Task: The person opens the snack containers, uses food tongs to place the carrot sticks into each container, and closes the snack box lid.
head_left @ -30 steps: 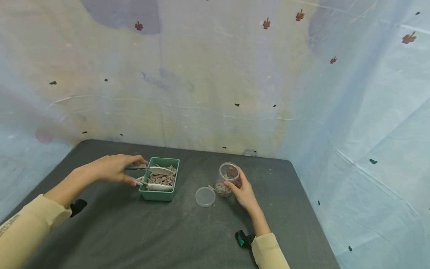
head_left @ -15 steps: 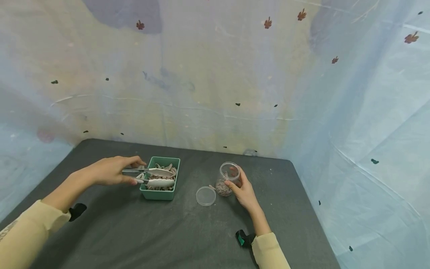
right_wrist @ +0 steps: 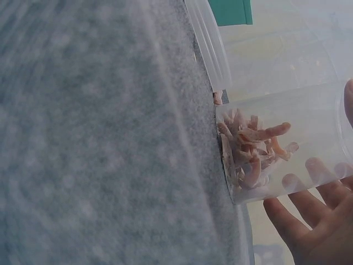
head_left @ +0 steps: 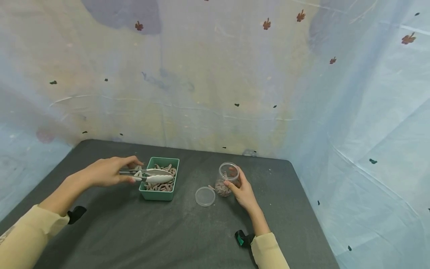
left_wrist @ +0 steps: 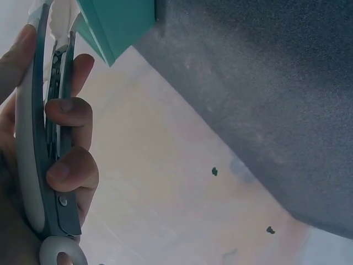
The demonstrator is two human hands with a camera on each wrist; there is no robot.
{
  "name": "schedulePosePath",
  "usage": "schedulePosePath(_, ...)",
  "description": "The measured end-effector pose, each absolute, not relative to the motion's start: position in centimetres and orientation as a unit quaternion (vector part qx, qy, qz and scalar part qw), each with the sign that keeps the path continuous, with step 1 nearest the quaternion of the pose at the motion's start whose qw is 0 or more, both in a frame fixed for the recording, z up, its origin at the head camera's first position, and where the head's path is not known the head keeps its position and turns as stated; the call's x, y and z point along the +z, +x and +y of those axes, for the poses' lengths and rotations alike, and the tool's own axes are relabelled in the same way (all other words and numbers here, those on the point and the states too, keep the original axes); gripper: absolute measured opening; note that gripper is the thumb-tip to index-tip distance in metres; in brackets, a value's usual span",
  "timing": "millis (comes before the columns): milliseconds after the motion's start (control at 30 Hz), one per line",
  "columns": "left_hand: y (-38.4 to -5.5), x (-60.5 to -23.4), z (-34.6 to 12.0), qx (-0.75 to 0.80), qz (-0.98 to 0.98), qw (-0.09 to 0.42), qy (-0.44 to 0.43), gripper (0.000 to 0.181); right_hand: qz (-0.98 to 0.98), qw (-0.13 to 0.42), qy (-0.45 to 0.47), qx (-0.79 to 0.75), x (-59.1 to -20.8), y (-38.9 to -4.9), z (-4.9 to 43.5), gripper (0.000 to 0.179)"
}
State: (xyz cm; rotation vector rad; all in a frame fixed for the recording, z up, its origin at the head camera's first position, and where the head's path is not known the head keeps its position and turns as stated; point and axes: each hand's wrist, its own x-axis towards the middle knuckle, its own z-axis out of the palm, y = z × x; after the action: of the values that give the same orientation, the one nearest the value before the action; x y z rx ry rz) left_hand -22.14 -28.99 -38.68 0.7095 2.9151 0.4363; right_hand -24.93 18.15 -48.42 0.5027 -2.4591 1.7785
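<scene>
My left hand grips a pair of tongs. Their pale scalloped heads lie close together over the green box. Inside that box is a heap of small grey-brown strips; whether the tongs pinch any is hidden. My right hand holds a clear plastic jar, uncapped and upright on the table. Similar pinkish-brown strips lie in the bottom of the jar.
A round clear lid lies flat on the dark table, left of the jar. One loose strip sits between lid and jar. Plastic sheeting hangs behind the table and at its sides.
The tongs' heads have come closer together over the green box, and my left hand has drawn slightly left. My right hand and the jar have stayed in place.
</scene>
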Motion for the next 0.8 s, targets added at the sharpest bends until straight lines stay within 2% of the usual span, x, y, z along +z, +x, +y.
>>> schedulePosePath(233, -21.9, -38.9, -29.2, 0.151, 0.961, 0.051, 0.225, 0.055, -0.798, 0.029, 0.173, 0.576, -46.4, -23.7, 18.0, 0.069)
schedulePosePath(600, -21.3, -39.4, -29.8, 0.174, 0.961, 0.029, 0.214, 0.061, -0.799, 0.022, 0.17, 0.577, -46.3, -23.6, 18.0, 0.07)
schedulePosePath(800, -20.9, -39.2, -30.1, 0.182, 0.962, 0.011, 0.204, 0.059, -0.798, 0.018, 0.17, 0.578, -46.2, -23.6, 18.0, 0.071)
